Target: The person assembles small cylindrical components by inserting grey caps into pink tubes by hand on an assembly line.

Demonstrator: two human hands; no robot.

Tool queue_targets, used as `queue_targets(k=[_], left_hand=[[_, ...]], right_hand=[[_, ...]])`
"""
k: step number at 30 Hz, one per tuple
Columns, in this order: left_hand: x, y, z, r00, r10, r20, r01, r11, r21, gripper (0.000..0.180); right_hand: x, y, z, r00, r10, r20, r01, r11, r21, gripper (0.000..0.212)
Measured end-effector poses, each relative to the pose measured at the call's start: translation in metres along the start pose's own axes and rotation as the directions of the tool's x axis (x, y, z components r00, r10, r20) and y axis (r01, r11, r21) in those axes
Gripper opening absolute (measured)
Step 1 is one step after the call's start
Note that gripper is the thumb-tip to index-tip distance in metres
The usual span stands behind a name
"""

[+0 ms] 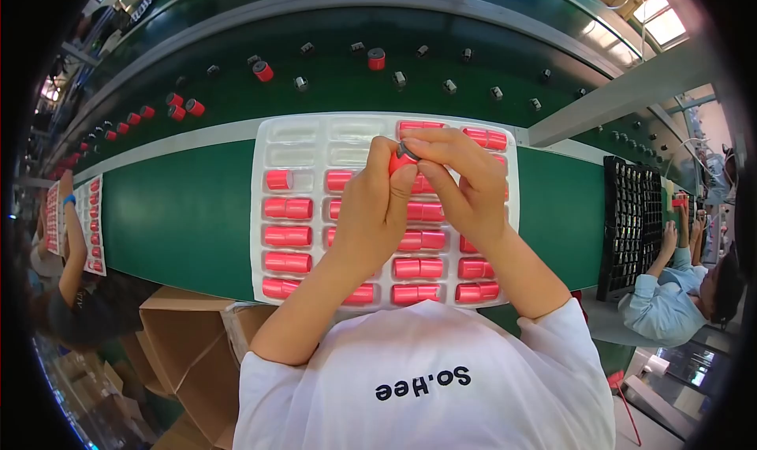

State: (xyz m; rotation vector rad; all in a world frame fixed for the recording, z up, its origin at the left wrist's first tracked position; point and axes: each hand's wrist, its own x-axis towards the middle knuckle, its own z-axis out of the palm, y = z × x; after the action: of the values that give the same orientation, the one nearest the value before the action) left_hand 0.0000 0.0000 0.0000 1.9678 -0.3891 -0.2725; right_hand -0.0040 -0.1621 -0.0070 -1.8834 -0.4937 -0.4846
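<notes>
Above a white plastic tray point(258, 205), my left hand point(369, 205) is closed round a red cylinder with a dark grey end point(403, 161). The thumb and fingers of my right hand point(467, 180) pinch at that dark end. Rows of tray pockets hold red cylinders point(287, 208) lying on their sides, mostly in end-to-end pairs. One pocket at the left has a single red cylinder point(277, 179). Far-left pockets show bare white plastic. My hands and forearms hide part of the tray's middle.
Beyond the tray, a green conveyor belt point(339, 79) carries small metal parts point(400, 79) and red cylinders with dark ends point(376, 59). A grey metal post point(623, 95) crosses at right. Black racks point(627, 221) stand farther right. Cardboard boxes point(185, 332) sit lower left. People work on both sides.
</notes>
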Motion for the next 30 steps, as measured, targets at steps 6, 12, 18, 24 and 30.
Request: queue_targets(k=[6, 12, 18, 24, 30], left_hand=[[0.020, -0.033, -0.017, 0.986, 0.082, -0.142, -0.069, 0.993, 0.094, 0.038], [0.040, -0.054, -0.005, 0.955, 0.282, 0.090, -0.291, 0.837, 0.463, 0.032], [0.098, -0.039, 0.026, 0.946, 0.279, 0.166, -0.324, 0.760, 0.564, 0.030], [0.130, -0.052, 0.047, 0.922, 0.164, 0.351, -0.361, 0.693, 0.624, 0.035], [0.107, -0.042, 0.034, 0.916, 0.316, 0.247, -0.401, 0.710, 0.579, 0.037]], right_hand=[[0.036, 0.069, -0.019, 1.000, 0.017, -0.007, -0.018, 0.955, -0.296, 0.018], [0.060, 0.187, -0.063, 0.991, 0.131, -0.034, -0.116, 0.688, -0.716, 0.009], [0.087, 0.145, -0.031, 0.985, 0.107, 0.132, 0.061, 0.505, -0.861, 0.014], [0.109, 0.169, -0.007, 0.785, 0.505, 0.360, 0.091, 0.481, -0.872, 0.023], [0.065, 0.116, -0.068, 0.863, 0.412, 0.294, -0.414, 0.909, -0.059, 0.019]])
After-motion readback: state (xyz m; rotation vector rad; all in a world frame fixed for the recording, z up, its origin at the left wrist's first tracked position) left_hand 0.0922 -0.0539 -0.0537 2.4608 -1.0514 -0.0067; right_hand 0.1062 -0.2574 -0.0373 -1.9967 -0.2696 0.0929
